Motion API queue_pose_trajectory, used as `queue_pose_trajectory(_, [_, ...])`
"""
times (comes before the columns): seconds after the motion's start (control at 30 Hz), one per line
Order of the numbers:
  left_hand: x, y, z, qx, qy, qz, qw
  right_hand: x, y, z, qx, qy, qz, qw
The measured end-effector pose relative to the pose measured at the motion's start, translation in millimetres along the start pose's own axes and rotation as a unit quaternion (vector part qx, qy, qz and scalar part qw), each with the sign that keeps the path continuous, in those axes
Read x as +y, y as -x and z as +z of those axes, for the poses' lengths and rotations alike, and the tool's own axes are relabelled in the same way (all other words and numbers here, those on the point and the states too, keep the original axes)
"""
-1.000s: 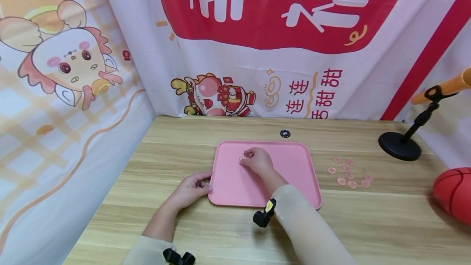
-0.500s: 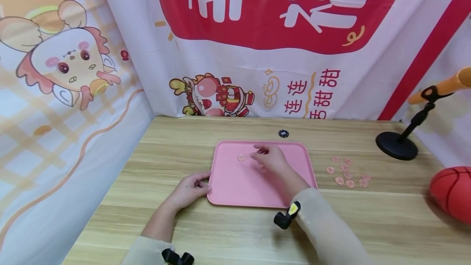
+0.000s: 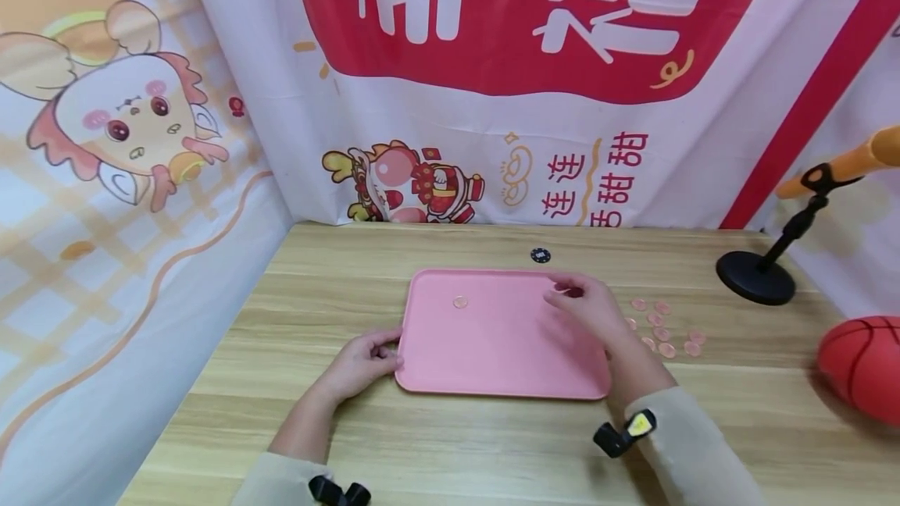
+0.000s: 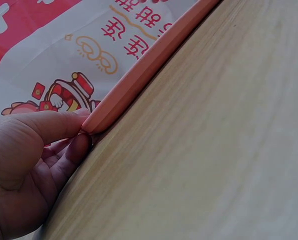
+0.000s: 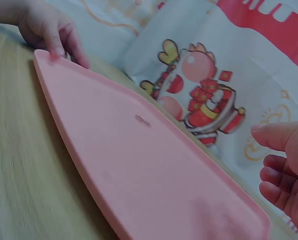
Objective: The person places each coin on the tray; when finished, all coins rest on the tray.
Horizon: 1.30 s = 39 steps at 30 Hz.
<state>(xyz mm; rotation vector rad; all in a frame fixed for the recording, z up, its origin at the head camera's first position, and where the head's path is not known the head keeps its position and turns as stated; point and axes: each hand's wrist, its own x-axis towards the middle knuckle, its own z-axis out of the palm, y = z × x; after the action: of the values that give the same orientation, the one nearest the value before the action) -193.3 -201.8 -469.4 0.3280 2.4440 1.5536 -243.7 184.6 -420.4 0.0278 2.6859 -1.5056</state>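
A pink tray (image 3: 499,342) lies on the wooden table, with one small clear pinkish disc (image 3: 460,302) on its upper left part. At the tray's left edge, my left hand (image 3: 364,365) pinches the rim between thumb and fingers; the left wrist view shows the thumb (image 4: 64,122) at the corner. My right hand (image 3: 587,307) is above the tray's right side, holding nothing. Its thumb and fingers are apart in the right wrist view. Just beyond that hand, several similar discs (image 3: 661,332) lie loose on the table, some partly hidden by the wrist.
A black patterned chip (image 3: 541,255) lies behind the tray. On the right stand a black-based holder (image 3: 755,278) carrying an orange tube (image 3: 844,166) and, nearer, a red ball (image 3: 865,365). Printed cloth (image 3: 422,123) hangs along the table's back edge.
My right hand has let go of the disc on the tray and moved right, across to the tray's right side. My left hand has stayed at the left edge.
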Motion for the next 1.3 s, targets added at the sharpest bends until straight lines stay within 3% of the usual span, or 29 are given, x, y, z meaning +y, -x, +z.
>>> queue_pose_trajectory(0.1, [1.1,0.3,0.3,0.004,0.002,0.0,1.0,14,8,-17,0.015,-0.003,0.013,1.0])
queue_pose_trajectory(0.27, [4.2,1.4,1.1,0.01,0.013,0.002,0.9999,41,22,-46,0.052,0.049,-0.026,0.997])
queue_pose_trajectory(0.5, [5.2,1.3,1.7,0.007,0.019,0.003,0.9998,72,44,-85,0.038,-0.007,0.061,0.997])
queue_pose_trajectory(0.67, [4.3,0.2,1.4,0.006,0.015,0.005,0.9999,95,56,-106,0.064,0.009,0.098,0.993])
queue_pose_trajectory(1.07, [0.8,-2.1,3.1,0.012,0.004,-0.014,0.9998,132,71,-137,0.111,0.106,0.077,0.985])
queue_pose_trajectory(1.3, [0.9,-2.3,2.7,0.013,0.004,-0.015,0.9998,141,66,-141,0.095,0.12,0.105,0.983])
